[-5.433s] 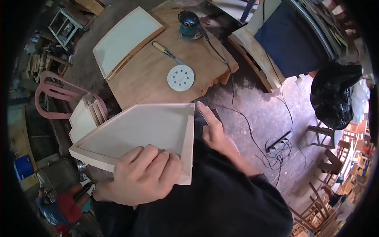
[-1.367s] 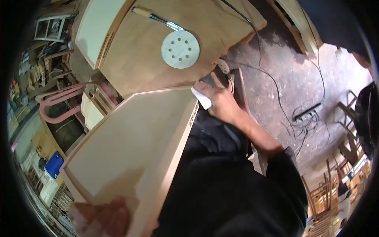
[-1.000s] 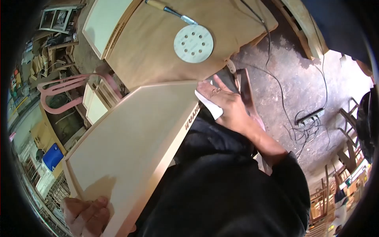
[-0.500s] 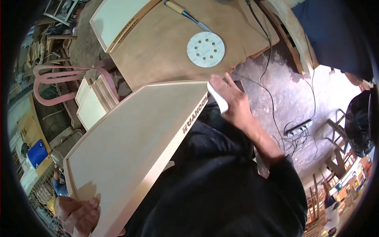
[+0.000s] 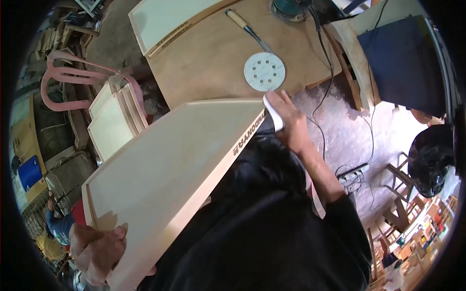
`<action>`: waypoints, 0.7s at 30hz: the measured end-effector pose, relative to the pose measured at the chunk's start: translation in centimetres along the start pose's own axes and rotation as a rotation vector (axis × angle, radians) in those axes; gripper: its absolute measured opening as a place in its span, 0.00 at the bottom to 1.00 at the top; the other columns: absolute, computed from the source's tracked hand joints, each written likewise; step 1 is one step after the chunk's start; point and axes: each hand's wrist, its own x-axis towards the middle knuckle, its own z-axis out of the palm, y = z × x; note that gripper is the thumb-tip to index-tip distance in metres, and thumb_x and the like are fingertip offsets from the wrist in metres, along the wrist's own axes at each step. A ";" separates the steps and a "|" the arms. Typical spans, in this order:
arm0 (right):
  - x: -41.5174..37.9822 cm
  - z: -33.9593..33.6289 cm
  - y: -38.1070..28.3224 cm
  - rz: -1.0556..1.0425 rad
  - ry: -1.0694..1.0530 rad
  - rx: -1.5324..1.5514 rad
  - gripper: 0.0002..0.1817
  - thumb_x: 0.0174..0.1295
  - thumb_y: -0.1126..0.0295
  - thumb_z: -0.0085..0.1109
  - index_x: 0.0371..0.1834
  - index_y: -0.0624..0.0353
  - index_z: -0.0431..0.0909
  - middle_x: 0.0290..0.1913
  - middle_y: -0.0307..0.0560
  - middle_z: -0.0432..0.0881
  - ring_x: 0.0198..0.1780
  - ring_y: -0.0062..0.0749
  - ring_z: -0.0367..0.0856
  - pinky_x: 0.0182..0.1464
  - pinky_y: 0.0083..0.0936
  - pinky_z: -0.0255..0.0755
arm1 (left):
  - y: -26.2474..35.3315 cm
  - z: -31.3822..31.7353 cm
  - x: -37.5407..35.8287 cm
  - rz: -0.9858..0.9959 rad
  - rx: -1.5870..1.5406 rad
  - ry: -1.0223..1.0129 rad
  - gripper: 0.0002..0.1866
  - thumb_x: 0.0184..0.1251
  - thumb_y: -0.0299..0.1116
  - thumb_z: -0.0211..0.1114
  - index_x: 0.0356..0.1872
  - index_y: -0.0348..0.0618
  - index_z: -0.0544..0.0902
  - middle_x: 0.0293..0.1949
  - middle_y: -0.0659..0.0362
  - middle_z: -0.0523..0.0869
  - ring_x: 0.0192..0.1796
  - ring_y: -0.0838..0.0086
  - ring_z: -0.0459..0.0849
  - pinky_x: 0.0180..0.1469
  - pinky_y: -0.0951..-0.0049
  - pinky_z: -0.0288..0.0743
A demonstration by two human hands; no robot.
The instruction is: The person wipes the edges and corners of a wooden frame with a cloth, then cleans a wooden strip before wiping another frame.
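A shallow, angular wooden tray (image 5: 160,160) with a raised rim leans across my lap, dark lettering printed along its near side. At the lower left, my left hand (image 5: 97,250) is closed over its end, fingers inside the rim. My right hand (image 5: 290,121) is at the far corner, closed on a white, curved piece of sandpaper (image 5: 274,115) that lies against the outer edge by the lettering. Just beyond that corner, a white sanding disc (image 5: 264,72) with several holes lies on the brown-covered worktable (image 5: 204,68).
A chisel (image 5: 247,29) touches the disc. A corded green power tool (image 5: 289,8) and another tray (image 5: 174,22) sit farther back. Stacked trays (image 5: 114,121) rest on a pink chair (image 5: 60,80) at left. Cords run to a power strip (image 5: 353,173) on the floor.
My right hand and the sandpaper have shifted slightly along the tray's corner edge. My left hand keeps its hold. The whole view has moved somewhat, bringing the power tool into sight.
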 end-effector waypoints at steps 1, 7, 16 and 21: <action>0.8 -0.5 -1.6 -0.043 0.007 -0.006 0.41 0.38 0.87 0.61 0.67 0.66 0.75 0.64 0.63 0.78 0.70 0.53 0.74 0.77 0.52 0.58 | -0.1 0.0 -0.3 0.007 0.009 0.012 0.14 0.69 0.42 0.67 0.35 0.40 0.84 0.24 0.62 0.83 0.17 0.78 0.72 0.17 0.81 0.55; 2.1 -1.9 1.1 0.266 -0.019 0.001 0.36 0.46 0.88 0.57 0.65 0.59 0.78 0.62 0.58 0.81 0.67 0.54 0.77 0.75 0.41 0.65 | -1.1 0.6 -1.7 0.044 0.008 0.072 0.20 0.69 0.49 0.68 0.39 0.39 0.83 0.25 0.61 0.83 0.16 0.77 0.72 0.16 0.80 0.54; 5.1 -0.7 0.2 -0.068 -0.033 -0.019 0.37 0.43 0.87 0.61 0.65 0.63 0.76 0.64 0.58 0.80 0.66 0.54 0.77 0.75 0.45 0.65 | -1.8 0.9 -4.4 0.055 -0.009 0.177 0.30 0.64 0.58 0.72 0.46 0.36 0.81 0.24 0.59 0.82 0.16 0.76 0.72 0.16 0.78 0.55; 6.2 -0.6 -1.7 -0.180 -0.022 -0.073 0.33 0.50 0.84 0.64 0.65 0.63 0.77 0.62 0.59 0.81 0.66 0.55 0.78 0.73 0.46 0.67 | -0.9 1.3 -4.1 0.015 0.001 0.185 0.31 0.63 0.58 0.73 0.46 0.35 0.81 0.25 0.59 0.82 0.16 0.76 0.71 0.16 0.78 0.54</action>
